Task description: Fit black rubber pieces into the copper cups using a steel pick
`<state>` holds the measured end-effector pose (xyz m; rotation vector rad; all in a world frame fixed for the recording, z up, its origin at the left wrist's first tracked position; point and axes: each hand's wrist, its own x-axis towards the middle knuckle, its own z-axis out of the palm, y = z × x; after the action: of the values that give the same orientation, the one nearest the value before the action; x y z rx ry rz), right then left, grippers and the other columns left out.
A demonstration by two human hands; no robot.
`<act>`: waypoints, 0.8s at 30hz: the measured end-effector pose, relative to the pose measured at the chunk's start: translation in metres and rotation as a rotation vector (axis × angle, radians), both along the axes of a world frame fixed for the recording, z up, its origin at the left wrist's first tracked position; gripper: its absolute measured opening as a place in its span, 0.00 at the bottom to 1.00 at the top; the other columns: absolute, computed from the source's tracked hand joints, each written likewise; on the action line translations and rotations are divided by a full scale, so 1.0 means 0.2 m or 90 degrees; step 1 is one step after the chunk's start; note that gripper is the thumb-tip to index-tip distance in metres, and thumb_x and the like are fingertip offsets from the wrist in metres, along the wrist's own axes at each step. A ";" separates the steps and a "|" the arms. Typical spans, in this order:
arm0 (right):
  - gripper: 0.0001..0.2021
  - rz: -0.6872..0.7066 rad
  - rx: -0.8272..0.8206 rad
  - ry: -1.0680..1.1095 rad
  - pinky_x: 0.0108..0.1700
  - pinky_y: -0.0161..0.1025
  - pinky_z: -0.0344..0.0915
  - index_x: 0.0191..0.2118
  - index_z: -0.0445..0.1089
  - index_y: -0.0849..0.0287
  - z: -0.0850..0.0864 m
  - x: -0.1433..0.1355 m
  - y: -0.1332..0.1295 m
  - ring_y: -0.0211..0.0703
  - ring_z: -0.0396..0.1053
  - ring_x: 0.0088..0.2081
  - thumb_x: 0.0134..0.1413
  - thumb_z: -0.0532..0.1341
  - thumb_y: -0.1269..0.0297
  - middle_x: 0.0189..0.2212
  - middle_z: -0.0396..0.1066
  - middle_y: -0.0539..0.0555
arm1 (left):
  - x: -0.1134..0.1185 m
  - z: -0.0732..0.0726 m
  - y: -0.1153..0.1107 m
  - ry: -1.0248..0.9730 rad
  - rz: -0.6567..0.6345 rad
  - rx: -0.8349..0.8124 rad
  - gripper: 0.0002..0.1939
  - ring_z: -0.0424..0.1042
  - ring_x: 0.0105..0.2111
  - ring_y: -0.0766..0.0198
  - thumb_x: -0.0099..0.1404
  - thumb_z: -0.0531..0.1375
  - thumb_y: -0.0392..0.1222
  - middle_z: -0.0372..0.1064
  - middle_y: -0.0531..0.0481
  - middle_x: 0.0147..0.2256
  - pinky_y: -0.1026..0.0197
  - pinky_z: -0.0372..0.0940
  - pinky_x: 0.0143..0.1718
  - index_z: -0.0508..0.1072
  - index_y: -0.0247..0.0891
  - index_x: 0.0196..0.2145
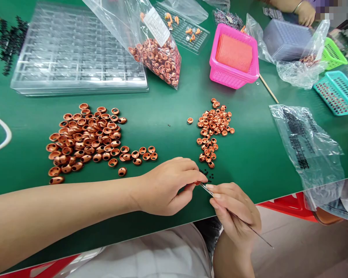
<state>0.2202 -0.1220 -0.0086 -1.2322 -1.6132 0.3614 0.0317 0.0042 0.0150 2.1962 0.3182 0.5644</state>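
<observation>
My left hand (171, 187) is closed, pinching a small copper-coloured shell (197, 182) between thumb and forefinger; the fingers cover most of it. In my right hand (237, 212) is a slender metal rod-like tool (246, 224), gripped like a pen. Its silver front end reaches the shell, and its thin rear end points down to the right. Whether the tip touches or enters the shell I cannot tell. Tiny black pieces (211, 176) lie just beyond my fingertips. A pile of small copper shells (216, 121) sits above them, and a pile of larger shells (89, 135) spreads to the left.
Clear plastic trays (75, 58) are stacked at the back left, a bag of copper shells (162, 58) leaning on them. Behind stands a pink basket (233, 79). A bag with black parts (303, 135) lies right. Another person's hand (306, 14) shows at the far edge.
</observation>
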 end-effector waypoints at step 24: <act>0.14 -0.166 -0.023 0.149 0.34 0.44 0.74 0.41 0.73 0.55 -0.02 -0.03 0.00 0.45 0.77 0.35 0.52 0.63 0.81 0.34 0.77 0.51 | -0.01 -0.03 0.01 0.053 0.075 -0.036 0.04 0.69 0.30 0.65 0.68 0.57 0.35 0.72 0.51 0.30 0.63 0.65 0.35 0.72 0.36 0.39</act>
<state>0.2142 -0.1220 -0.0122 -1.3563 -1.2354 0.3559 0.0306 0.0062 0.0094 2.1595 0.5054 0.5221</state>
